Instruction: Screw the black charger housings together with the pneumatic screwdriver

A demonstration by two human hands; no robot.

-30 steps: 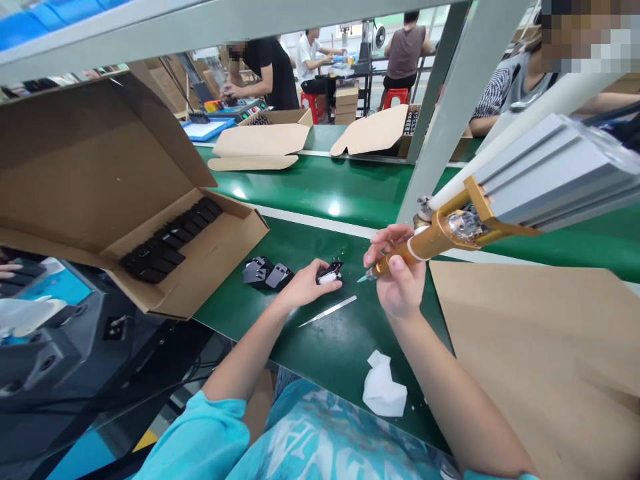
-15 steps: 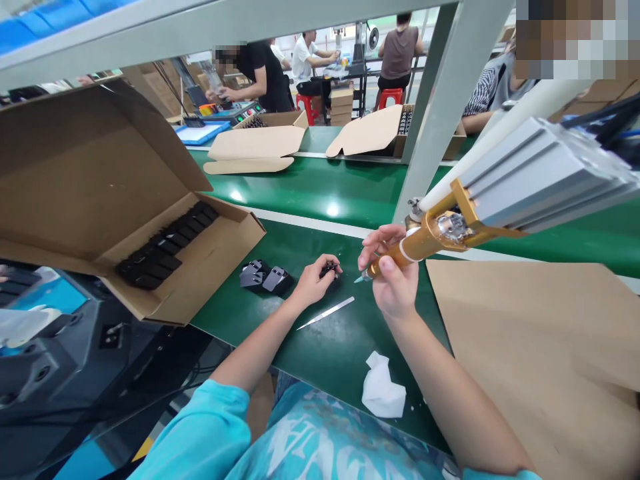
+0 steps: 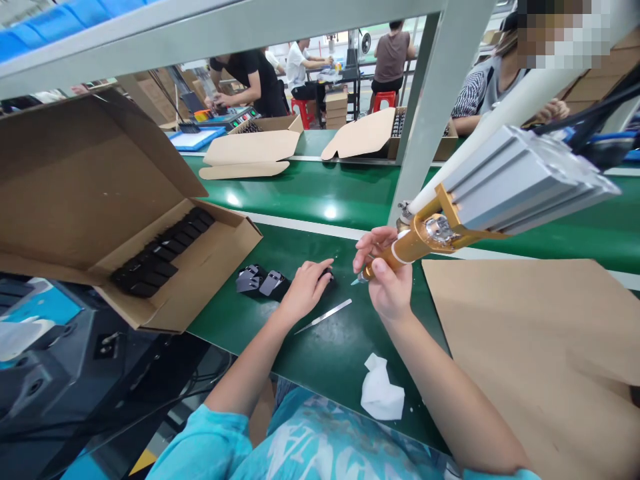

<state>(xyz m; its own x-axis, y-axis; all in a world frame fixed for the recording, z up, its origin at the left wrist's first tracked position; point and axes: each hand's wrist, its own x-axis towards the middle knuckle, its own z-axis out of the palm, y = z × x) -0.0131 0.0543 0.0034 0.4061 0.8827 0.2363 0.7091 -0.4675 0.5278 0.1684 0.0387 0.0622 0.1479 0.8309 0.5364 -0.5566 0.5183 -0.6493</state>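
My left hand (image 3: 303, 291) is closed over a small black part (image 3: 328, 272) on the green work surface (image 3: 327, 347); the fingers hide most of it. My right hand (image 3: 393, 290) wraps round the gold-coloured barrel of a glue dispenser (image 3: 413, 245), whose pale green needle tip points down left toward the left hand. Left of my left hand lie black parts with grey faces (image 3: 274, 284). Metal tweezers (image 3: 324, 316) rest on the surface between my forearms. A crumpled white tissue (image 3: 383, 390) is near the front edge.
An open cardboard box (image 3: 200, 267) with rows of black parts (image 3: 165, 250) stands at left. Flat cardboard (image 3: 530, 333) covers the right side. A grey metal post (image 3: 423, 120) rises behind the dispenser. Beyond the green belt (image 3: 300, 190), several people work.
My left hand has turned flatter over the black part, with its fingers now covering more of it. My right hand stays round the dispenser. The camera view has shifted slightly.
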